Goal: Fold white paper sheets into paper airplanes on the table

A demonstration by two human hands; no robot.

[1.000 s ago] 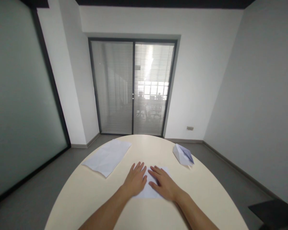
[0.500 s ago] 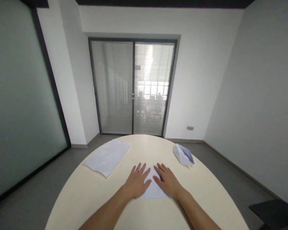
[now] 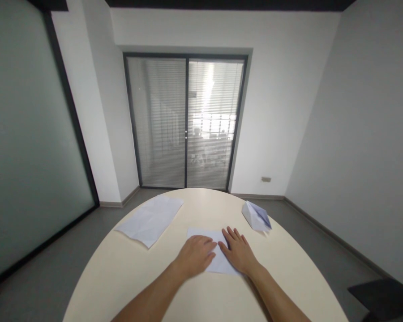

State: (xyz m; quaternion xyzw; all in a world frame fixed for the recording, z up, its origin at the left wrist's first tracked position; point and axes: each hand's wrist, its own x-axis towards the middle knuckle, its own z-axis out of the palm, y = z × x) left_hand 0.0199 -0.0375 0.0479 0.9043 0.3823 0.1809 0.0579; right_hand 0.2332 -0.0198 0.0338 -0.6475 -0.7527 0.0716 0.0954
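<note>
A white sheet of paper (image 3: 223,267) lies on the pale round table in front of me, partly covered by both hands. My left hand (image 3: 196,255) rests on its left part, fingers bent over to the right and thumb apart from them; it grips nothing that I can see. Flat on the right part of the sheet is my right hand (image 3: 237,250), fingers stretched out and pointing away from me. The two hands' inner fingers come close together near the middle of the paper.
A larger creased white sheet (image 3: 151,219) lies at the table's left edge. Near the right edge stands a folded paper piece (image 3: 257,217), white and bluish. The curved tabletop (image 3: 201,299) ends before a glass door with blinds (image 3: 186,120). A dark chair-like shape (image 3: 386,297) is at lower right.
My left hand has turned its fingers rightward and bent them, uncovering the sheet's far left corner. The right hand has shifted slightly right. The sheet's near edge sits a little farther away.
</note>
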